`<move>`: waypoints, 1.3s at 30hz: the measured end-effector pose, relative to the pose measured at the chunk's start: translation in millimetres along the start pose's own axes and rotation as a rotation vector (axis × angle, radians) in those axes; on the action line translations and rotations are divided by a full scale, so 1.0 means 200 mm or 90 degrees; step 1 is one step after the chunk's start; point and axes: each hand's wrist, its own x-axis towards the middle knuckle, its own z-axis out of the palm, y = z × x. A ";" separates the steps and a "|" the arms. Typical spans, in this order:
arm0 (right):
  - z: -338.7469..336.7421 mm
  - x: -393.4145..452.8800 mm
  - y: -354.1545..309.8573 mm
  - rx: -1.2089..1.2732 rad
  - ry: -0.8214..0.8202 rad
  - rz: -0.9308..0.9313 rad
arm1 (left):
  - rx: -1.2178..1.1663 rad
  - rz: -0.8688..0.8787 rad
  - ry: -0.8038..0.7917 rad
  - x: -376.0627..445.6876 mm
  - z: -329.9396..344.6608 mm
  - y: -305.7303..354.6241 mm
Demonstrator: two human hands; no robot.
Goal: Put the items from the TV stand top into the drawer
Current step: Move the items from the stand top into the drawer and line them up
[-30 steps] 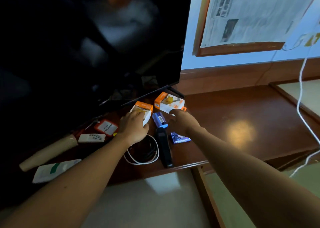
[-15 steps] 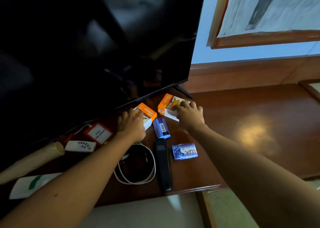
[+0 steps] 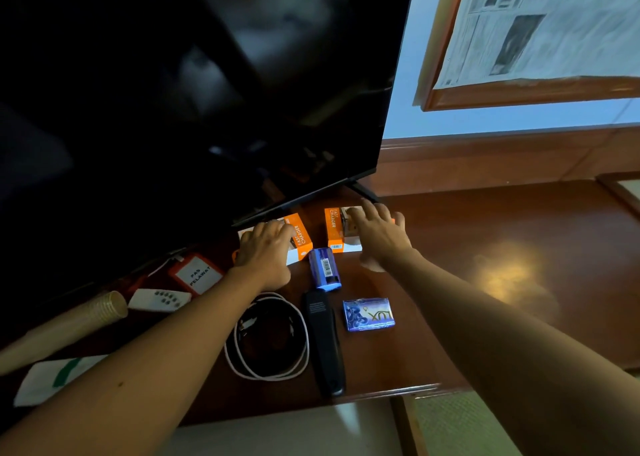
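Observation:
Two orange and white "Fast Charger" boxes lie on the brown TV stand top [image 3: 502, 220], just under the TV's lower edge. My left hand [image 3: 266, 247] covers the left charger box [image 3: 300, 235], fingers curled over its top. My right hand [image 3: 377, 237] lies over the right charger box [image 3: 334, 228] with its fingers spread. In front of the boxes are a small blue box [image 3: 323, 272], a blue soap packet [image 3: 369, 314], a black remote [image 3: 325, 341] and a coiled white cable [image 3: 266, 338]. No drawer is visible.
A large black TV [image 3: 173, 92] overhangs the back left of the stand. To the left lie a red-framed badge [image 3: 197, 275], a white remote [image 3: 159, 299], a stack of paper cups [image 3: 65, 327] and a white packet [image 3: 52, 379]. The stand's front edge is near the remote's tip.
The view has come closer and tilted down. My left hand has reached further over the left charger box. My right hand moved from the blue box onto the right charger box.

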 end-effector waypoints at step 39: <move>0.08 0.17 -0.07 0.312 -0.037 0.109 | -0.123 -0.360 -0.134 0.14 -0.01 0.19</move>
